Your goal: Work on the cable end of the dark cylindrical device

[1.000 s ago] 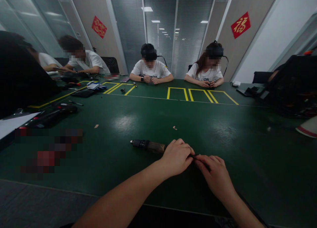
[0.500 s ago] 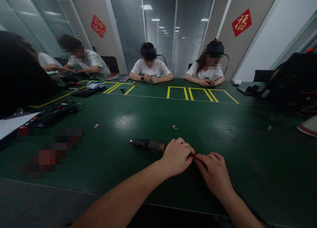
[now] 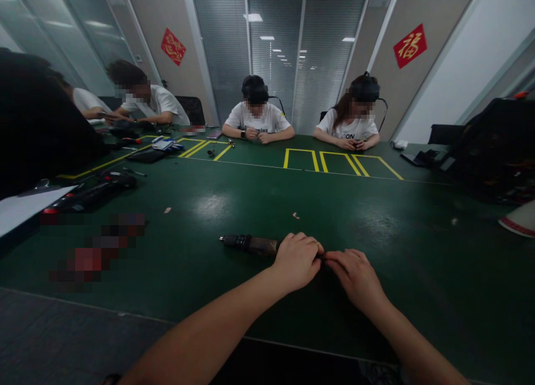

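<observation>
A dark, long tool with a metal tip [image 3: 251,244] lies on the green table [image 3: 188,284], its tip pointing left. My left hand [image 3: 297,261] is closed over the tool's right end and hides that part. Right beside it, my right hand [image 3: 355,276] has its fingers pinched together, their tips almost touching my left hand. A small dark piece, perhaps a cord, shows between the hands, but what it is I cannot make out.
A clipboard with paper [image 3: 31,206], a black and red tool [image 3: 98,190] and a blurred reddish object [image 3: 87,259] lie at left. Small scraps [image 3: 296,215] lie beyond my hands. Several people sit across the table. A pale rounded object [image 3: 520,218] stands at far right.
The camera view has shifted slightly. My right hand has moved a little up and left, closer to my left hand. The tool has stayed nearly in place.
</observation>
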A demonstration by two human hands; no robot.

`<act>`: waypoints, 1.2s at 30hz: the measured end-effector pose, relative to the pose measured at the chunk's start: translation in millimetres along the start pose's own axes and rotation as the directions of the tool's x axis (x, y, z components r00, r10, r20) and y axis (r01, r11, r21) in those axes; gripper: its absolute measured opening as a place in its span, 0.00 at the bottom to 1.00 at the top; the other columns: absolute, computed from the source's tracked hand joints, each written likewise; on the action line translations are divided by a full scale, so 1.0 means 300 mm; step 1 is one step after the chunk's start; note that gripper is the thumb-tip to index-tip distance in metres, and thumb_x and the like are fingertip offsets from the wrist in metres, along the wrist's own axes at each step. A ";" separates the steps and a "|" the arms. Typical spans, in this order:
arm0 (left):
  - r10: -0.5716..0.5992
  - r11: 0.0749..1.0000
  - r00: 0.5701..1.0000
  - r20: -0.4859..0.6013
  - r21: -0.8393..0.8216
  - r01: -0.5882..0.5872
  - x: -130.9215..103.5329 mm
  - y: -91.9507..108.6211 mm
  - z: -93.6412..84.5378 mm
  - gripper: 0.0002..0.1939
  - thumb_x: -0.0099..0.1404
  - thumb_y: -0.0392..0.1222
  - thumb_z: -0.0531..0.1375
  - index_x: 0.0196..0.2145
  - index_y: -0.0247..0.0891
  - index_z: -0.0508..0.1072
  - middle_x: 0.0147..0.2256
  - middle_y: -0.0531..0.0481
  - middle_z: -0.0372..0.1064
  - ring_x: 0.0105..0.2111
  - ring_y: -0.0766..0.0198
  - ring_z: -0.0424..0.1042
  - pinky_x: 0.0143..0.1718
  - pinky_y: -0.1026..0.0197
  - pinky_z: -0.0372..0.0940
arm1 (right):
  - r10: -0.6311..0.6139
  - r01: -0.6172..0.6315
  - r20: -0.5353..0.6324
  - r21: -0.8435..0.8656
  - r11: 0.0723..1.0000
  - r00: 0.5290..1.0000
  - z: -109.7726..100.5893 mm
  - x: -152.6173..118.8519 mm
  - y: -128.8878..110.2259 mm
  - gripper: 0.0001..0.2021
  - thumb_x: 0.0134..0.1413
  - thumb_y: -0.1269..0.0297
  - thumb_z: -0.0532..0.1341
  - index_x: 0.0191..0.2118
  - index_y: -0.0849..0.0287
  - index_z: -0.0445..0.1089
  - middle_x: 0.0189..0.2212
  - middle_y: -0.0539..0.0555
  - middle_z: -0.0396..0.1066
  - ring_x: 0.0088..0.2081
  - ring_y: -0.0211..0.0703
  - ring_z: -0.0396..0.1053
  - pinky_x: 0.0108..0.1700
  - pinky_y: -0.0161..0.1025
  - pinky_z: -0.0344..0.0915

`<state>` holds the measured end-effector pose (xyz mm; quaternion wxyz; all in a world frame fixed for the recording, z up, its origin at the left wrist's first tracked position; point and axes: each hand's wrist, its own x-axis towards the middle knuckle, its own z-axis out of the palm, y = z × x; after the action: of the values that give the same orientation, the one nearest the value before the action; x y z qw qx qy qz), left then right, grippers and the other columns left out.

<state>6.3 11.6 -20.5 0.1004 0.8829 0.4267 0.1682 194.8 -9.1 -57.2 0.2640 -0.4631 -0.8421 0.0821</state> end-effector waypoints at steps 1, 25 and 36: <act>-0.002 1.000 1.000 0.001 0.011 0.002 0.004 -0.002 0.001 0.06 0.63 0.39 0.57 0.38 0.40 0.71 0.40 0.54 0.71 0.42 0.59 0.65 0.42 0.55 0.56 | -0.004 0.004 0.015 0.003 1.000 1.000 -0.005 0.010 0.004 0.10 0.65 0.66 0.50 0.42 0.54 0.69 0.34 0.50 0.72 0.34 0.45 0.69 0.45 0.47 0.56; 0.128 0.989 0.991 -0.036 0.081 -0.124 0.000 -0.043 0.024 0.09 0.67 0.44 0.55 0.42 0.41 0.71 0.43 0.54 0.71 0.45 0.61 0.65 0.42 0.56 0.56 | 0.040 -0.039 -0.007 0.051 0.998 0.999 0.036 0.020 0.034 0.08 0.61 0.68 0.54 0.41 0.56 0.69 0.36 0.53 0.71 0.38 0.47 0.69 0.40 0.42 0.65; 0.068 0.996 0.994 -0.090 0.056 -0.063 -0.001 -0.025 0.030 0.06 0.64 0.41 0.57 0.39 0.40 0.72 0.41 0.54 0.71 0.42 0.60 0.66 0.42 0.55 0.56 | 0.036 -0.035 -0.007 0.061 0.998 0.999 0.037 0.018 0.036 0.08 0.61 0.68 0.54 0.41 0.55 0.69 0.36 0.52 0.71 0.38 0.47 0.69 0.41 0.42 0.65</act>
<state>4.3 15.8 -31.2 0.0514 0.8901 0.4061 0.2004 194.7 2.5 -68.7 0.2798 -0.4702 -0.8297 0.1105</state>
